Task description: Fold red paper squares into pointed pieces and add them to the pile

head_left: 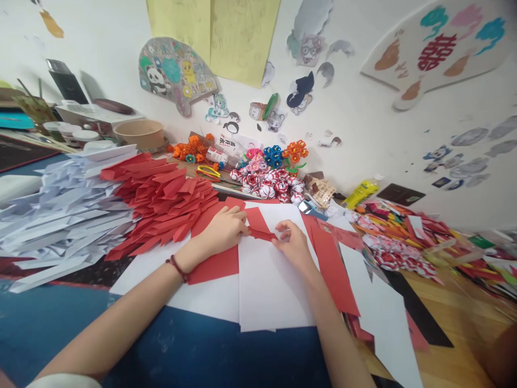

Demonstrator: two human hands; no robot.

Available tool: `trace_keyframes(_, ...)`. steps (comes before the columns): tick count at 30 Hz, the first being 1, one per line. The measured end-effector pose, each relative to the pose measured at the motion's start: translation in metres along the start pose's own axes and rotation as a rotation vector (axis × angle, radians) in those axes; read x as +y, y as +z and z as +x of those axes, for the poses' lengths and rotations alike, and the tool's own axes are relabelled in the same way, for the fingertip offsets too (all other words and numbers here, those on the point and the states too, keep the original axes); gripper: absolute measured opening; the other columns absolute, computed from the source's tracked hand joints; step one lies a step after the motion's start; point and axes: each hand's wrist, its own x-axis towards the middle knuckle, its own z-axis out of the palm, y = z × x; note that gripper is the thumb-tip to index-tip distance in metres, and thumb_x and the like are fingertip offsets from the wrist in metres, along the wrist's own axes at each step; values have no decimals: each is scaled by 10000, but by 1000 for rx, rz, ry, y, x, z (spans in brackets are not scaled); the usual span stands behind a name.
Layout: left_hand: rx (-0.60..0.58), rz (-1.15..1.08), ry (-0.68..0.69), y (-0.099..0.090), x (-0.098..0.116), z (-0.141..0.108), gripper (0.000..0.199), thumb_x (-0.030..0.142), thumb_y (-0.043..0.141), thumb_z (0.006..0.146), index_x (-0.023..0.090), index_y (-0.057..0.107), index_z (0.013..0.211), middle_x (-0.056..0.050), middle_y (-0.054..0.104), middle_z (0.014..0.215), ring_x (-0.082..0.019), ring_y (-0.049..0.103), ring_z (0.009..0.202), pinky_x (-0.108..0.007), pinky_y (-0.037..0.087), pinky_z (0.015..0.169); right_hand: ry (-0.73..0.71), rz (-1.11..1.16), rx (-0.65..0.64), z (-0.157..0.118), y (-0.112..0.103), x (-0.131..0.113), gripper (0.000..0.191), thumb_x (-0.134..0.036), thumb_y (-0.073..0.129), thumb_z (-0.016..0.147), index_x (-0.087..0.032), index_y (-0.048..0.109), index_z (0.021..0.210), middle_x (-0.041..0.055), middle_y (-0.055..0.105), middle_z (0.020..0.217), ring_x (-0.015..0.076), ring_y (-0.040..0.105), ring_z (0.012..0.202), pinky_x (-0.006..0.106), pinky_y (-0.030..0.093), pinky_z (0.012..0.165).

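Note:
A small red paper piece (260,221), partly folded, lies over white sheets (274,285) in the middle. My left hand (228,229), with a dark red bracelet at the wrist, has its fingers closed on the left end of this piece. At its right end, my right hand (293,245) pinches the edge between thumb and a finger, the other fingers curled. Larger red sheets (216,264) lie under my left hand. Folded red strips (165,199) are heaped to the left, beside a big heap of folded white strips (76,205).
Red and white paper flowers (270,183) and a blue device (312,209) sit behind the sheets. A yellow bottle (361,192) stands tilted at the back right. More red paper (333,264) and white paper (393,318) lie at the right; a bowl (139,133) stands back left.

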Motion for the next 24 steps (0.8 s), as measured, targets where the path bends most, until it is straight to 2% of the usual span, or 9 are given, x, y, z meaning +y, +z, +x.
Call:
trace_keyframes(4,131,-90,-149,7,4,5,233,222,485,884,250,692,987,-46,575,911,-176,519,863,-296,375,718,-34,-14,13,0,1,0,266,-181,601,625,-223,594,887,16,606,968,162,553,746,316,456,727)
trace_keyframes(6,163,-92,-214,16,6,9,220,321,496,895,222,662,999,-55,576,948,-190,524,891,-304,399,733,-52,-17,16,-1,2,-2,270,-180,595,635,-221,611,902,24,606,976,163,548,743,323,464,732)
trace_keyframes(8,122,-78,-233,24,7,12,179,336,533,874,196,645,880,-53,586,932,-202,523,883,-318,403,729,-75,-23,11,-3,2,-4,288,-178,585,652,-222,628,933,32,602,984,165,545,748,328,471,737)
trace_keyframes(12,75,-103,-213,33,7,14,64,242,566,835,187,594,852,-45,602,926,-206,521,887,-314,396,708,-131,-56,7,-4,4,-8,298,-193,573,711,-227,663,994,41,593,959,170,549,767,328,476,746)
trace_keyframes(18,59,-117,-217,33,7,14,78,238,574,822,195,589,886,-45,610,959,-209,518,905,-317,391,722,-216,-165,4,6,15,-6,92,-208,608,763,-219,676,824,38,581,891,186,564,816,323,461,745)
trace_keyframes(24,32,-143,-196,33,5,13,53,232,581,819,196,593,857,-30,628,934,-201,538,896,-309,368,720,-271,-197,-12,6,14,-5,81,-144,612,770,-212,622,813,24,601,872,187,548,811,323,441,745)
